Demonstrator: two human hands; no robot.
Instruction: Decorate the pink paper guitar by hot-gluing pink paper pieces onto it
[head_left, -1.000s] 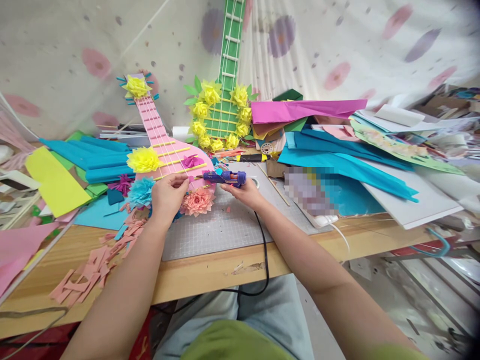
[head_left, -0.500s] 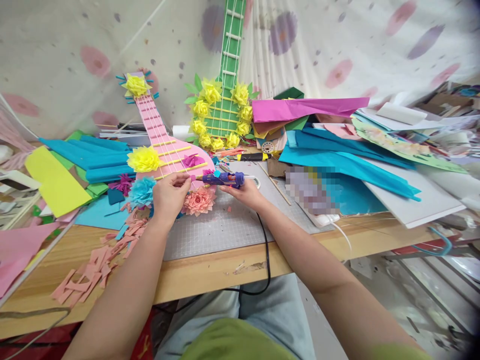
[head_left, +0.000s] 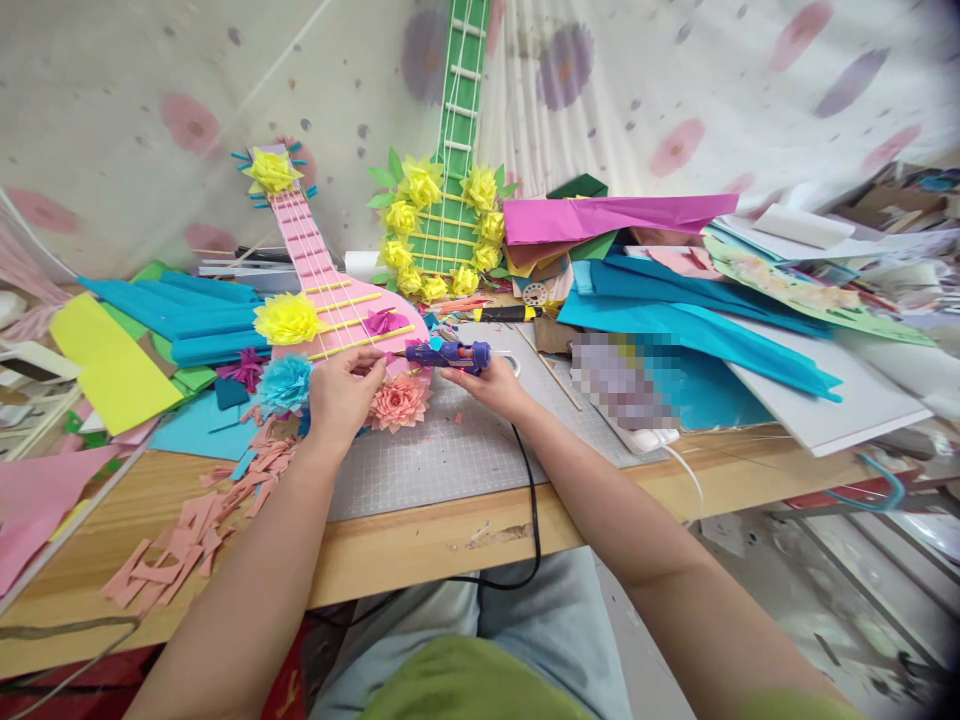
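Note:
My right hand (head_left: 487,385) is wrapped round a purple hot glue gun (head_left: 448,355), its nozzle pointing left. Close to that nozzle, my left hand (head_left: 341,390) pinches a small pink paper piece (head_left: 391,360) between thumb and fingertips. Both hands are over a pink paper guitar (head_left: 311,260) with yellow bars, white strings and paper flowers. On its body are a yellow flower (head_left: 287,319), a blue flower (head_left: 285,384) and a salmon flower (head_left: 400,402), the last just below the glue gun. Whether the nozzle touches the paper piece I cannot tell.
A green paper guitar (head_left: 450,215) with yellow roses leans at the back. Salmon paper scraps (head_left: 187,530) lie left of the grey cutting mat (head_left: 427,475). Blue crepe paper (head_left: 720,345) is piled at right. The black cord (head_left: 537,520) hangs over the table edge.
The glue gun has shifted very slightly, and its nozzle tip shows more plainly by my left fingertips. My left hand has moved a little to the right. Everything else is the same.

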